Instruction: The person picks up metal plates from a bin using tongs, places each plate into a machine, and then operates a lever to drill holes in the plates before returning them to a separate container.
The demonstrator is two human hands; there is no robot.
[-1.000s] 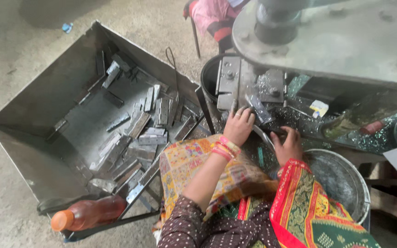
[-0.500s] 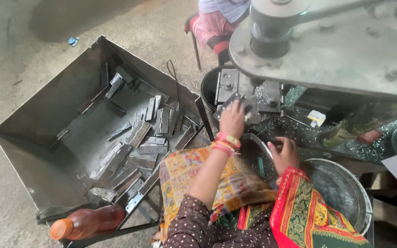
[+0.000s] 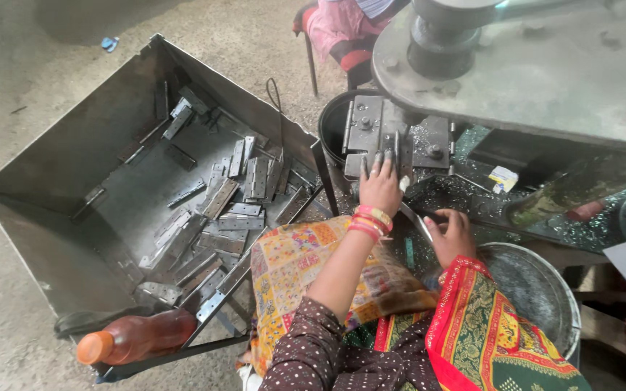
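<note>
While the big grey press body (image 3: 545,80) fills the upper right of the view, its flat die block (image 3: 393,134) sits just under the round ram, and the step in hand looks like seating a blank at that die. Largest to the left is the open sheet-metal bin (image 3: 74,166), tilted on the floor, with a heap of flat grey hinge plates (image 3: 233,203) lying loose across its lower half. A round metal tub (image 3: 537,289) stands at the lower right, mostly hidden by patterned cloth on the person's lap. A bottle of reddish liquid with an orange cap (image 3: 135,337) lies on its side against the bin's near corner.

Reaching forward over the lap with the forearm nearly straight, the left hand (image 3: 380,187), bangles at the wrist, has its fingers spread and pressed flat on a narrow metal piece (image 3: 378,148) at the front of the die block; this grip is open, a press-down and not a pinch. Lower and nearer the body, the right hand (image 3: 449,235) is curled, its fingers bent around the edge of a thin curved strip at the tub's rim; whether that grip truly closes on anything cannot be told from this angle.

As a judgement, whatever follows calls for the piece lying square against the die and the left fingers well clear of the ram's path.
</note>
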